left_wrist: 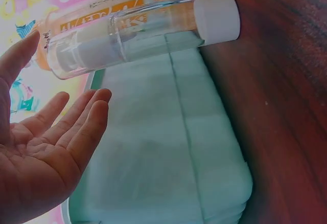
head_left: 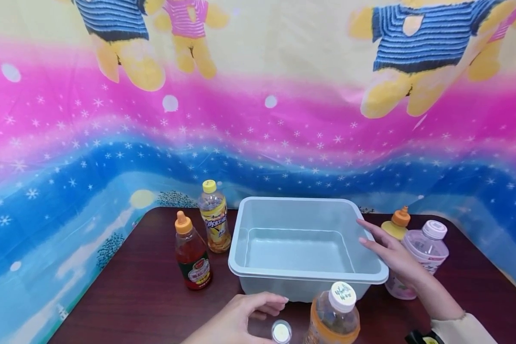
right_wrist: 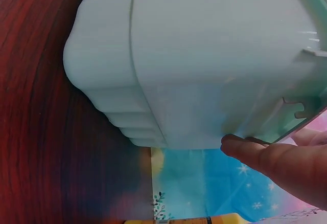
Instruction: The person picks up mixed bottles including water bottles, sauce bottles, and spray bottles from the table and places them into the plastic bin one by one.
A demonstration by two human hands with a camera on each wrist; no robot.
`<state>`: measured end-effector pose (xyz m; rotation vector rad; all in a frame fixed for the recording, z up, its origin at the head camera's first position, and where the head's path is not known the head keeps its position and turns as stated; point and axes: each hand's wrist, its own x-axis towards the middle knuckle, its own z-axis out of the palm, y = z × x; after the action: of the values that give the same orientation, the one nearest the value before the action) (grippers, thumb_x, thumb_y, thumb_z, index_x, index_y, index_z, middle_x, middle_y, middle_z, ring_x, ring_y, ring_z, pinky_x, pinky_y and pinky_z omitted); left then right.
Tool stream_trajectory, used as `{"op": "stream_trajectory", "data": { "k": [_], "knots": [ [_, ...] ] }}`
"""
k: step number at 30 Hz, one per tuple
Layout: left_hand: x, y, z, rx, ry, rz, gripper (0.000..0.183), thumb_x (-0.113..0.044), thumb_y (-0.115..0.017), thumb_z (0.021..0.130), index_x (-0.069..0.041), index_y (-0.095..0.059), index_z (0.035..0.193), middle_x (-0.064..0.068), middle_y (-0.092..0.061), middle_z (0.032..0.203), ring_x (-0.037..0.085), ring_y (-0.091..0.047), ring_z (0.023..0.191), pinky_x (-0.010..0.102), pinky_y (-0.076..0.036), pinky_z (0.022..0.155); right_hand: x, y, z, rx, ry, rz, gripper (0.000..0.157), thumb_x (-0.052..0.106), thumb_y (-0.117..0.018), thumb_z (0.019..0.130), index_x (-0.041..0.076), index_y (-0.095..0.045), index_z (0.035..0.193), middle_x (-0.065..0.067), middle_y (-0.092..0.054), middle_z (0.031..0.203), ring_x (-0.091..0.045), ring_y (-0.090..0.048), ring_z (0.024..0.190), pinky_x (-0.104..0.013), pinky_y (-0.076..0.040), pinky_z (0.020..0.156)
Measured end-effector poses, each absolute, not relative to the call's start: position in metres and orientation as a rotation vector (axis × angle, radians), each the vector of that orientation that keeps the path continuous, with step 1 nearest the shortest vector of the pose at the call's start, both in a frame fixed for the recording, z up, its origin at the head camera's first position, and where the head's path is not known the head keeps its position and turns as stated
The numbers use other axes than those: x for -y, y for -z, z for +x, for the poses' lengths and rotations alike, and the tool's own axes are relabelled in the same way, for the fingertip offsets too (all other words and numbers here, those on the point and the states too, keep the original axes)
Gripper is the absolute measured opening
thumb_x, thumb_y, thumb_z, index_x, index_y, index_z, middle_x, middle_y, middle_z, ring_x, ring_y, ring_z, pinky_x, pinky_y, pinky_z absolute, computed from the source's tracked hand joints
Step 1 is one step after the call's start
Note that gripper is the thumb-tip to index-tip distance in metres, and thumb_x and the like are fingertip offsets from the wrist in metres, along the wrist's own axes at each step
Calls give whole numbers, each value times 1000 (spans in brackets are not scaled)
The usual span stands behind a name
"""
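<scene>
A pale blue-grey plastic basin (head_left: 292, 274) stands upright, hollow side up. My right hand (head_left: 391, 253) is at its right rim, fingers extended; in the right wrist view, one of the right fingers (right_wrist: 255, 155) lies against the basin's outer wall just under the rim. In front of the basin, my left hand (head_left: 245, 317) is held with fingers spread and gently bent, nothing in its grasp. Between its thumb and fingers, but apart from them, stands a slim clear bottle (left_wrist: 148, 35) with a white base. Right behind that is an orange-labelled drink bottle (head_left: 333, 317) with a white cap.
Left of the basin stand a red sauce squeeze bottle (head_left: 193, 260) and a yellow-capped drink bottle (head_left: 216, 220). At right, beside my right forearm, are a pink-labelled bottle (head_left: 427, 243) and a yellow squeeze bottle (head_left: 395, 228). A printed curtain (head_left: 258, 119) hangs behind the dark table (head_left: 124, 291).
</scene>
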<state>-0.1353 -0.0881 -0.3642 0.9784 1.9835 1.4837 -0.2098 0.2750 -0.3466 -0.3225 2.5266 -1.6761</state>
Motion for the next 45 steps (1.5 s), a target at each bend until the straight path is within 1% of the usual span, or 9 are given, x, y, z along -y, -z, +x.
{"op": "stream_trajectory", "data": {
  "k": [5,12,18,23,27,34,40,45],
  "knots": [
    [87,368,-137,-1982,-1476,990,47,-21,-67,83,-13,-50,127,-5,-55,122,4,-53,107,20,-45,88,-277,349,-211,-2494,1702,-316,60,25,-43,97,7,-12,146,-29,-5,147,-54,-25,124,-49,-51,78],
    [85,373,-138,-1970,-1480,982,44,-18,-67,83,-12,-52,124,-6,-57,118,2,-54,103,21,-46,86,-280,352,-212,-2464,1701,-312,59,25,-42,98,11,-11,147,-28,-3,147,-54,-21,125,-52,-48,82],
    [84,374,-137,-1938,-1480,950,40,-16,-66,83,-10,-55,121,-2,-59,118,1,-55,101,21,-47,85,-282,353,-214,-2443,1715,-309,59,25,-41,98,13,-11,147,-27,0,148,-54,-19,126,-52,-48,82],
    [82,376,-137,-1950,-1490,981,33,-16,-66,84,-8,-59,115,-6,-62,107,0,-56,96,20,-47,82,-283,354,-213,-2445,1714,-316,58,25,-40,98,15,-10,147,-27,-1,148,-54,-19,126,-53,-47,83],
    [82,376,-137,-1957,-1493,1000,29,-15,-65,84,-9,-61,112,-9,-63,102,0,-57,93,19,-46,81,-282,354,-213,-2432,1720,-287,59,26,-41,98,16,-10,147,-27,-2,148,-54,-20,126,-53,-47,83],
    [82,376,-137,-1996,-1497,1038,29,-15,-66,84,-9,-61,111,-8,-64,102,0,-57,92,20,-48,80,-282,354,-212,-2431,1728,-276,59,27,-41,98,16,-11,147,-26,0,149,-53,-17,128,-54,-46,85],
    [83,372,-137,-2079,-1485,1125,29,-18,-67,83,-9,-61,110,-5,-65,102,-1,-58,90,22,-49,80,-281,354,-211,-2446,1734,-270,59,27,-42,97,15,-13,147,-26,0,149,-53,-18,127,-52,-46,85],
    [86,365,-136,-2074,-1502,1068,29,-18,-67,83,-11,-62,110,-6,-65,101,1,-59,91,22,-49,80,-280,354,-211,-2451,1735,-250,59,27,-43,97,15,-14,147,-26,-1,149,-53,-18,127,-53,-46,85]
  ]
}}
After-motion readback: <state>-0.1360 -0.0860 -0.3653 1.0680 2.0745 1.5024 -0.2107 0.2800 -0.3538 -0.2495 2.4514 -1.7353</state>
